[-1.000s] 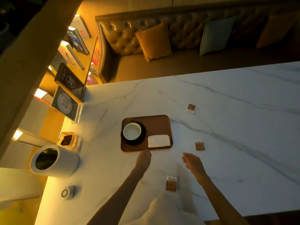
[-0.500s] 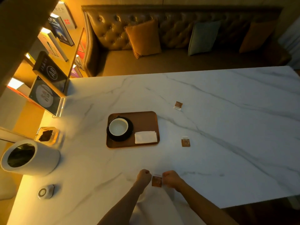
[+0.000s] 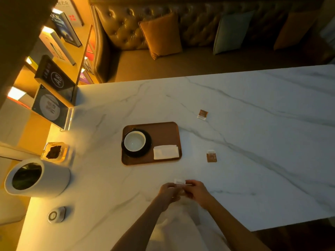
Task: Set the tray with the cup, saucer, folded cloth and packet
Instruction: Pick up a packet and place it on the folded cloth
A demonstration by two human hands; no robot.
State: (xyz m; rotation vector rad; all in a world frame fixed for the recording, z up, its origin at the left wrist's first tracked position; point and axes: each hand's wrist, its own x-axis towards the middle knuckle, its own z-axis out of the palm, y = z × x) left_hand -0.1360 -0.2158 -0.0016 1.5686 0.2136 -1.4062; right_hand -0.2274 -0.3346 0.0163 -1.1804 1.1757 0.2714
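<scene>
You are standing at a white marble table (image 3: 235, 134) with grey veins, in a dim room lit warm yellow from your left. Beyond its far edge runs a tufted leather sofa (image 3: 181, 33) with an orange cushion (image 3: 160, 35) and a pale green cushion (image 3: 230, 33); on your left a lit shelf (image 3: 54, 57) carries books and framed cards. Near the table's left edge sit a white round container (image 3: 36, 178) with a dark top, a small glass dish (image 3: 54, 152) of something dark, and a small round gadget (image 3: 56, 214). The brown tray (image 3: 163, 129) lies in the middle of the table, with the white cup (image 3: 135, 141) standing on the black saucer (image 3: 147, 149) in its left half and the folded cloth (image 3: 165, 151) lying flat in its near right corner. Two spare packets rest on the bare marble to the tray's right, one (image 3: 202, 114) farther off and one (image 3: 211, 156) nearer. Your left hand (image 3: 168, 193) and right hand (image 3: 196, 192) meet close together just above the near edge of the table, in front of the tray, and between them you hold the packet (image 3: 179, 182); its pale top edge shows above your fingers (image 3: 189, 182), which are pinched onto it from both sides. It is well apart from the tray.
</scene>
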